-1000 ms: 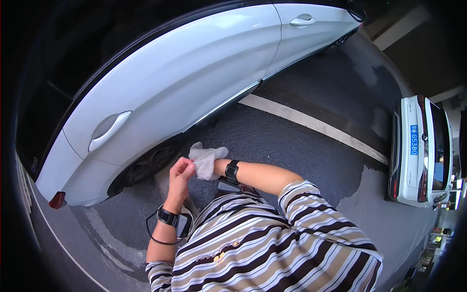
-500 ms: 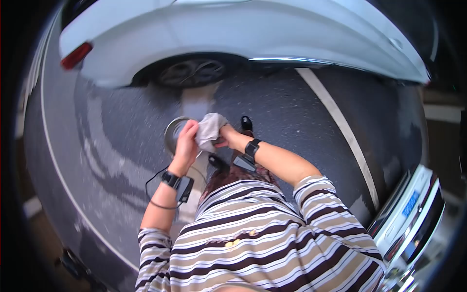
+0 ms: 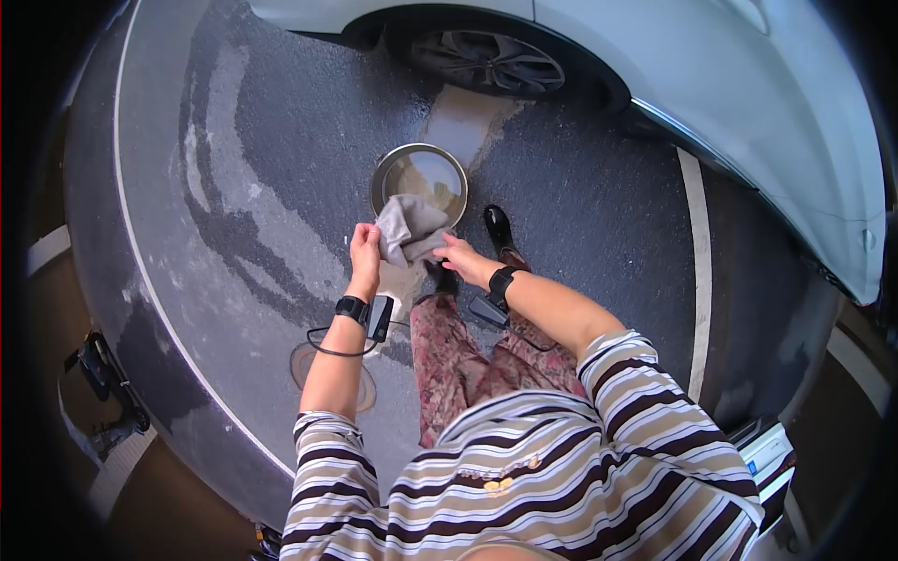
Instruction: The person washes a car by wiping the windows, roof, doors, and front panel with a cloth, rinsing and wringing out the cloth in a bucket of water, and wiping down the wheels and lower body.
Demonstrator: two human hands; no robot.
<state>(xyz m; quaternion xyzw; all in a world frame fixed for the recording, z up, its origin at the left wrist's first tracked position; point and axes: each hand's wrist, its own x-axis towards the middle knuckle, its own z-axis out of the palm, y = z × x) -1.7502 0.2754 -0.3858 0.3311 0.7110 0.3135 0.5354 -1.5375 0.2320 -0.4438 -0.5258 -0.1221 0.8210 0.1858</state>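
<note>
Head view: left hand (image 3: 365,251) and right hand (image 3: 460,258) each pinch an edge of the grey cloth (image 3: 408,227), held between them at the basin's (image 3: 381,181) near side. Progress, judged: cloth partly spread; folds remain, white car (image 3: 795,140) untouched.

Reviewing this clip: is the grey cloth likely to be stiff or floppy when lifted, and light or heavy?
The grey cloth will probably be floppy, since it drapes in soft folds between the left hand and right hand. It looks thin, so probably light, though wetness, which I can't tell, would add weight.
</note>
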